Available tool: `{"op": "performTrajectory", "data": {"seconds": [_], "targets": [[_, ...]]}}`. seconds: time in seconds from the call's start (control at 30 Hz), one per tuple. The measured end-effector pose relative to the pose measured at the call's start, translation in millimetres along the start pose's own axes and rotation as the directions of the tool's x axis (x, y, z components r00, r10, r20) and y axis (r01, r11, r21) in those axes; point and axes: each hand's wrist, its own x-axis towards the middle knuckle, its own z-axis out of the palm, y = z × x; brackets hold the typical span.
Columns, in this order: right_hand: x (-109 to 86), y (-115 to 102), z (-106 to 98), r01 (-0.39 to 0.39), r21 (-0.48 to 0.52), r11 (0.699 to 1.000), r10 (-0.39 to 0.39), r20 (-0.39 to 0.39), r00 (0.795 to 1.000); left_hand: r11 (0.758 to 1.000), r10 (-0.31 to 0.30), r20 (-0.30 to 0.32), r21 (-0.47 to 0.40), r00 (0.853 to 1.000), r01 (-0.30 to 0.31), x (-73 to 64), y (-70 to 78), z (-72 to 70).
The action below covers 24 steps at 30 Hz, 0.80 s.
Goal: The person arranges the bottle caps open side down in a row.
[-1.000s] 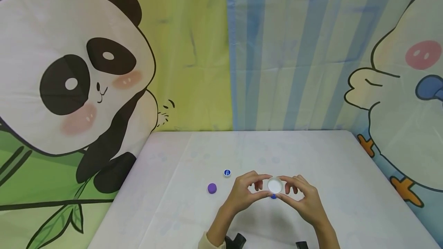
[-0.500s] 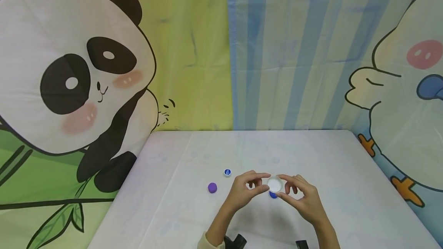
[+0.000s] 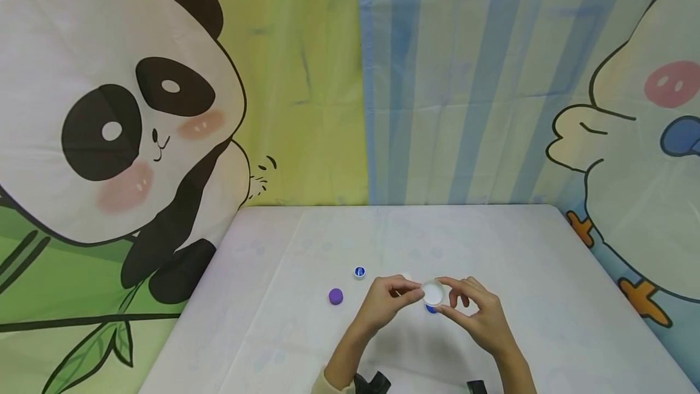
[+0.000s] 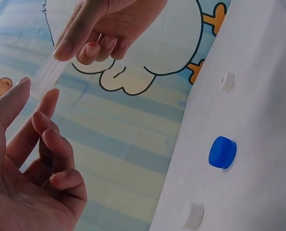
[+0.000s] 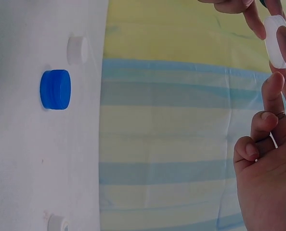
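Observation:
A round white bottle cap (image 3: 434, 292) with ribbed sides is held up above the table, its white face toward the head view. My right hand (image 3: 476, 309) pinches its right side between thumb and index finger. At its left edge, the thumb and index finger of my left hand (image 3: 385, 303) pinch it, the other fingers loosely curled. The left wrist view shows the raised cap (image 4: 47, 77) edge-on between both hands. Beneath it on the table lies a blue bottle cap (image 3: 431, 308), partly hidden in the head view but whole in the right wrist view (image 5: 55, 90).
A purple cap (image 3: 336, 297) and a white cap with a blue top (image 3: 359, 272) lie left of the hands on the white table (image 3: 284, 333). White caps (image 4: 227, 82) lie on either side of the blue one. Printed curtains (image 3: 306, 78) hang behind the table.
The fingertips of my left hand have come together, from the cap's top and bottom to its left edge. The right hand keeps its pinch almost unmoved.

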Motion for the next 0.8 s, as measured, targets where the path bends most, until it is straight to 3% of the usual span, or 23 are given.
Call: {"op": "performTrajectory", "data": {"seconds": [0.23,0.37,0.5,0.6,0.67,0.8], "targets": [[-1.7,-2.1,-1.0,-0.051,-0.035,0.998,0.052,0.030,0.998,0.995,-0.076,0.010,-0.066,0.997,0.076,-1.6,-1.3,0.6],[-9.7,18.0,4.7,-0.047,-0.028,0.998,0.048,0.037,0.998,0.987,-0.123,-0.004,-0.107,0.992,0.121,-3.0,-3.1,1.5],[-16.0,35.2,9.7,-0.039,-0.036,0.999,0.041,0.040,0.998,0.987,-0.120,-0.035,-0.112,0.992,0.115,-3.2,-6.4,2.9],[-16.9,37.0,9.8,-0.051,-0.036,0.998,0.053,0.063,0.997,0.997,-0.067,-0.074,-0.050,0.995,0.063,-3.6,-7.5,2.9],[-18.0,37.3,9.7,-0.078,-0.029,0.997,0.080,0.087,0.993,1.000,0.000,-0.104,0.019,0.995,0.002,-4.2,-6.0,2.5],[-20.6,37.5,10.2,-0.156,-0.014,0.988,0.157,0.116,0.981,0.981,0.168,-0.134,0.125,0.977,-0.151,-7.0,7.2,1.0]]}}
